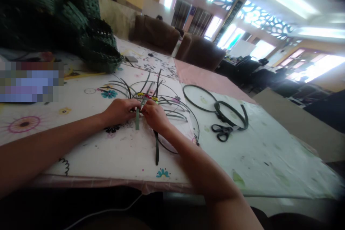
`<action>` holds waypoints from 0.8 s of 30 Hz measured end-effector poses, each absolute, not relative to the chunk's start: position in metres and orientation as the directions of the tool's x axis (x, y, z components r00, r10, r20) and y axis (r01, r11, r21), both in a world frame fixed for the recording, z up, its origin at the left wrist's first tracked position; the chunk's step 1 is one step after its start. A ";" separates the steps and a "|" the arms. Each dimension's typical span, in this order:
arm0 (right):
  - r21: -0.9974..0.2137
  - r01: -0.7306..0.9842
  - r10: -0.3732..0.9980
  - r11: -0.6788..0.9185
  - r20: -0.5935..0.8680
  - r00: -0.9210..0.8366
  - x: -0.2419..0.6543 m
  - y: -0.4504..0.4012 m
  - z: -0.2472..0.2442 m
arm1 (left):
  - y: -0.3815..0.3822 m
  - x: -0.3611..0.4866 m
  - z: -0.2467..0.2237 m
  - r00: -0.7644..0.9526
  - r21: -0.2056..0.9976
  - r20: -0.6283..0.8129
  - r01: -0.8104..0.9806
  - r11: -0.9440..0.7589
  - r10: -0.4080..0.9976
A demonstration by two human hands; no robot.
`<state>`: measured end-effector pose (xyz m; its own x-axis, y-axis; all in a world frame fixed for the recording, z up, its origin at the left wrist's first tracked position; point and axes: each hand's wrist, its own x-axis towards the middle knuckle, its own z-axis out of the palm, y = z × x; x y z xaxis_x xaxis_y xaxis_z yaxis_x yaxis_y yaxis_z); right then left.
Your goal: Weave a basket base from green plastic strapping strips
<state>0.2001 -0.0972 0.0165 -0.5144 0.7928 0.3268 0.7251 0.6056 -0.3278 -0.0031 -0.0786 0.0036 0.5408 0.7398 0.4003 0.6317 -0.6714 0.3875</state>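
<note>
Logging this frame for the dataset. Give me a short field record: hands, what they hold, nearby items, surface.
left hand: pinches the weave centre, fingers closed on strips
right hand: grips the same spot, touching the left hand
green strips: fan out from the centre, one running toward the table edge
scissors: right of the hands, untouched
strip coil: lies flat beside the scissors
woven baskets: stacked far left
tablecloth: floral, white

**Hands meet over green strips**

The left hand (120,110) and right hand (155,115) pinch crossed green strips (147,97) on a flowered tablecloth (88,143). Scissors (222,132) lie near a strip loop (199,97) to the right. Woven green baskets (99,48) sit behind.
</note>
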 end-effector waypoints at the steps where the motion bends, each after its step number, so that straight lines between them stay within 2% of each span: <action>1: -0.335 0.735 0.805 0.589 0.317 -0.501 0.200 -0.097 0.017 | -0.078 -0.003 0.001 0.544 0.366 0.419 0.631 -0.684 0.727; 5: -0.384 0.729 0.823 0.566 0.317 -0.472 0.201 -0.096 0.021 | -0.078 -0.004 -0.005 0.543 0.334 0.483 0.610 -0.718 0.686; 8: -0.462 0.686 0.826 0.563 0.336 -0.452 0.205 -0.096 0.027 | -0.078 -0.005 -0.002 0.504 0.355 0.484 0.634 -0.688 0.715; 12: -0.502 0.676 0.839 0.539 0.389 -0.381 0.215 -0.096 0.040 | -0.077 -0.009 0.007 0.403 0.469 0.460 0.647 -0.601 0.792; 16: -0.452 0.715 0.834 0.533 0.421 -0.356 0.224 -0.099 0.055 | -0.072 -0.015 0.014 0.186 0.614 0.364 0.689 -0.385 0.913; 20: -0.421 0.772 0.874 0.476 0.321 -0.364 0.226 -0.107 0.070 | -0.068 -0.023 0.022 0.033 0.647 0.291 0.730 -0.222 0.956; 24: -0.491 0.762 0.896 0.421 0.095 -0.434 0.234 -0.117 0.089 | -0.064 -0.031 0.032 -0.020 0.626 0.284 0.761 -0.170 0.959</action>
<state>0.2335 -0.1168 0.0887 -0.4340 0.8959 0.0950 0.7625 0.4214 -0.4909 -0.0311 -0.0642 0.0321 -0.0197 0.9585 0.2844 0.7614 -0.1700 0.6256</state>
